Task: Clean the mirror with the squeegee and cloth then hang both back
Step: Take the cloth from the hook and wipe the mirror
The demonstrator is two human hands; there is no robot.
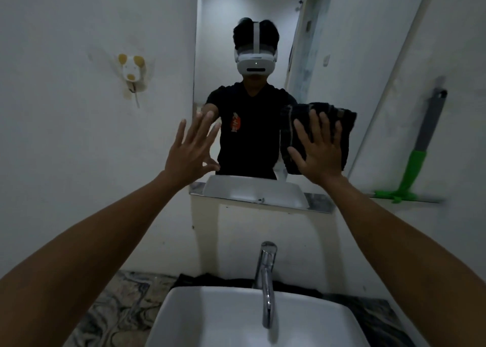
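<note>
At six o'clock, nearest the camera, a white basin point(252, 317) sits on a marbled table point(118, 304), with a chrome tap point(267, 281) rising at its back edge. Both forearms reach over it toward the mirror point(252, 57). The left hand point(190, 152), at about ten o'clock from the tap, is spread open and empty, its fingertips at or just short of the glass; it likely steadies the person. The right hand point(318, 152), at one o'clock, lies flat with fingers splayed, pressing a dark folded cloth point(339, 131) against the mirror's lower right, a flat palm spreading pressure for wiping. Farther off at three o'clock, the green-handled squeegee point(420, 152) hangs on the right wall, apart from both hands. At ten o'clock a small wall hook point(130, 73) stands empty, perhaps for the cloth.
</note>
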